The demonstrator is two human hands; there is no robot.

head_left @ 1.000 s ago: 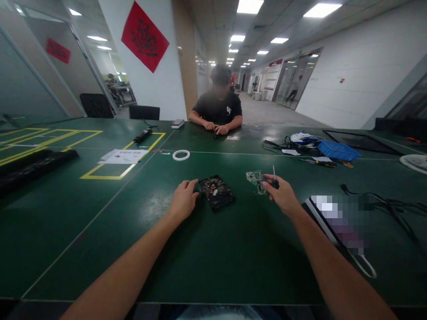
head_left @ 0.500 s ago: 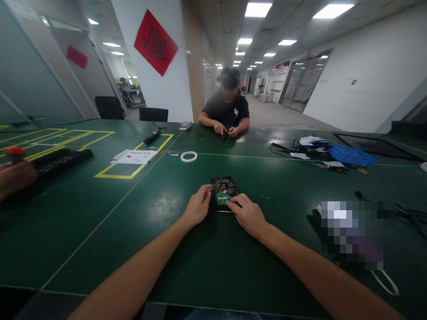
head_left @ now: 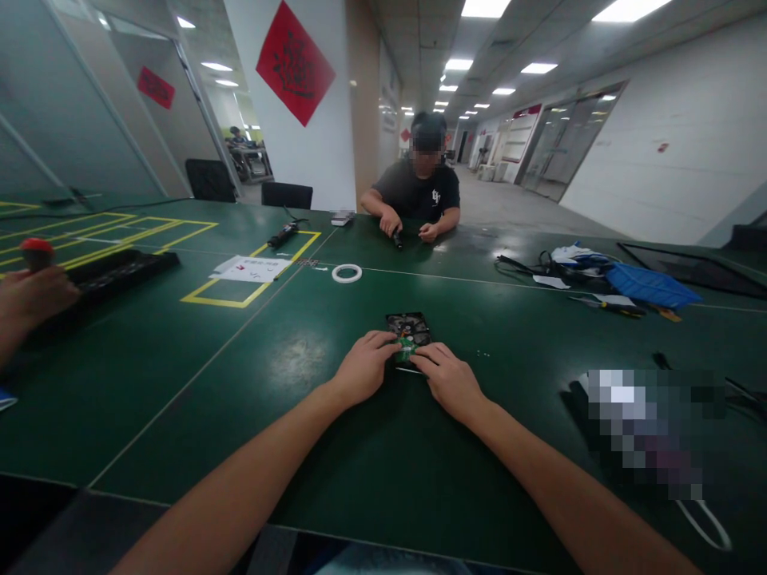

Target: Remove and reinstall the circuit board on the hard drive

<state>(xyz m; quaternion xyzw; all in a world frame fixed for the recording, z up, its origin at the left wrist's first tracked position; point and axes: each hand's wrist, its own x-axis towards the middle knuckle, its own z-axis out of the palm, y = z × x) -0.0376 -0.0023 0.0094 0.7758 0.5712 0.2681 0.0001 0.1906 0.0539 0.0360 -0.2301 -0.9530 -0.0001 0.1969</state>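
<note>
A hard disk drive (head_left: 410, 323) lies on the green table in front of me, its dark underside facing up. On its near half sits a green circuit board (head_left: 407, 349), partly hidden by fingers. My left hand (head_left: 367, 366) has its fingertips on the board's left edge. From the other side my right hand (head_left: 448, 378) grips the board's right edge with thumb and fingers. Several tiny screws (head_left: 482, 354) lie to the right of the drive.
A white tape roll (head_left: 347, 274) and a paper sheet (head_left: 252, 269) lie farther off. At left a co-worker's hand (head_left: 39, 299) holds a red-topped tool. Opposite sits a person (head_left: 413, 188) holding a dark tool. A blue tray (head_left: 652, 286) and pixelated object (head_left: 647, 431) are at right.
My left fingers have moved from the drive's left side onto the circuit board. My right hand stays at the board. The person opposite has parted their hands, and the view has shifted slightly.
</note>
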